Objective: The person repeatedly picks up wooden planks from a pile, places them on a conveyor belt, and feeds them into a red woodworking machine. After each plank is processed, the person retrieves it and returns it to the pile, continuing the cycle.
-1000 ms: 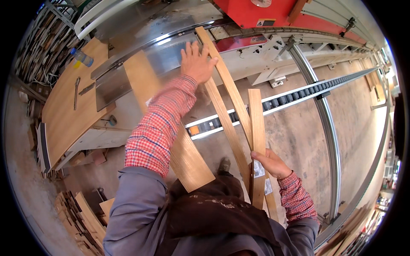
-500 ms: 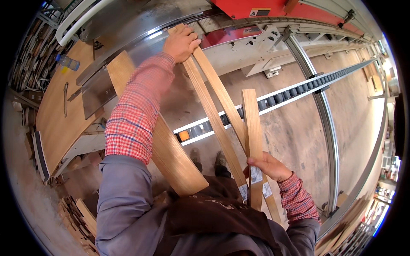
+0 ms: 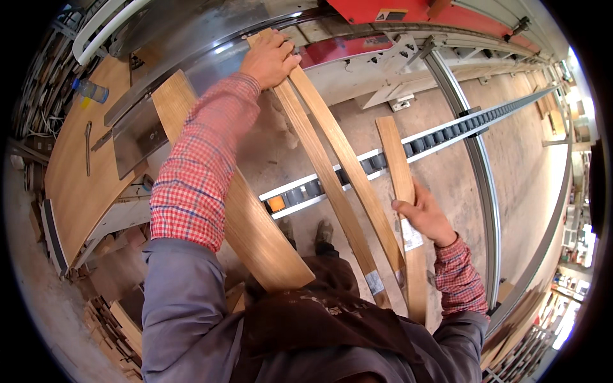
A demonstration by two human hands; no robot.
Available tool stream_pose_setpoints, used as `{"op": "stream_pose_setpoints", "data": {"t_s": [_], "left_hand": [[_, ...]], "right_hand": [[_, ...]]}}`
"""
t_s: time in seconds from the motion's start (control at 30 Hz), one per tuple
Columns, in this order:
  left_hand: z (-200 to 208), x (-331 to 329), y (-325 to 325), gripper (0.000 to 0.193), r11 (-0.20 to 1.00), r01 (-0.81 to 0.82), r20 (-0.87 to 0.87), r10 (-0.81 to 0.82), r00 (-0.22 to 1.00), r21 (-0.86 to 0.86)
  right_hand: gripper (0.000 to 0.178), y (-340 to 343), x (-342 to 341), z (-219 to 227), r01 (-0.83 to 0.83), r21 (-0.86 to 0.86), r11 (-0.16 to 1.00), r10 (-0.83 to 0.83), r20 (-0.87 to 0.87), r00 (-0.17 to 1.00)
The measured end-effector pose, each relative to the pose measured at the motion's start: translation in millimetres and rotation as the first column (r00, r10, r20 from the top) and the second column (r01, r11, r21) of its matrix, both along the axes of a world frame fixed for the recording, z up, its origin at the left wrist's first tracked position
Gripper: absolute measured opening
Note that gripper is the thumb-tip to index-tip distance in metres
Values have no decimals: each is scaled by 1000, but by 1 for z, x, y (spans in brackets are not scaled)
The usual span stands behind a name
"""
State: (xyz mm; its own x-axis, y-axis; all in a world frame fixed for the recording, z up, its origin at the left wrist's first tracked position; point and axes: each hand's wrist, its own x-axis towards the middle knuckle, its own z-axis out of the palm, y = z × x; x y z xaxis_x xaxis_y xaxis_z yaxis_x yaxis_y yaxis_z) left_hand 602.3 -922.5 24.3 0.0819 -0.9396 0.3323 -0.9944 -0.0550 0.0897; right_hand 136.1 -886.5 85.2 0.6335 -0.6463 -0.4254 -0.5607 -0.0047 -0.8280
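Note:
My left hand [image 3: 269, 60] is closed over the far ends of two long narrow wooden strips, a left strip [image 3: 308, 140] and a right strip [image 3: 345, 156], which fan slightly apart as they run back toward my body. My right hand [image 3: 426, 214] grips a shorter wooden strip [image 3: 398, 169] by its right edge, thumb on top and the other fingers partly hidden. This strip carries a white label [image 3: 410, 235] and lies to the right of the long pair. Beneath my left forearm slants a wider wooden board [image 3: 255, 230], its near end by my apron.
A metal rail with black rollers [image 3: 440, 137] crosses beyond the strips, meeting a grey metal beam [image 3: 480, 172]. Red and white machinery [image 3: 383, 48] stands at the far side. On the left, a wooden tabletop [image 3: 80, 185] holds a plastic bottle [image 3: 90, 90] and a metal rod [image 3: 88, 150].
My right hand has moved right and away from me with the short strip, which no longer crosses the long strips. My left hand stays at their far ends.

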Motion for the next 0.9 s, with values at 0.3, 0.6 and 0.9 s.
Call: {"op": "stream_pose_setpoints", "data": {"t_s": [0.3, 0.6, 0.9], "left_hand": [[-6, 1, -1, 44, 990, 26, -80, -37, 996, -138], [-14, 9, -10, 55, 968, 22, -34, -32, 999, -249], [7, 1, 8, 54, 982, 53, -32, -60, 998, -183]], "right_hand": [[49, -84, 98, -19, -159, -205, 966, 197, 178, 964], [57, -119, 232, -74, -198, -257, 946, 282, 348, 894], [99, -103, 215, -41, -349, -238, 906, 353, -29, 935]]}}
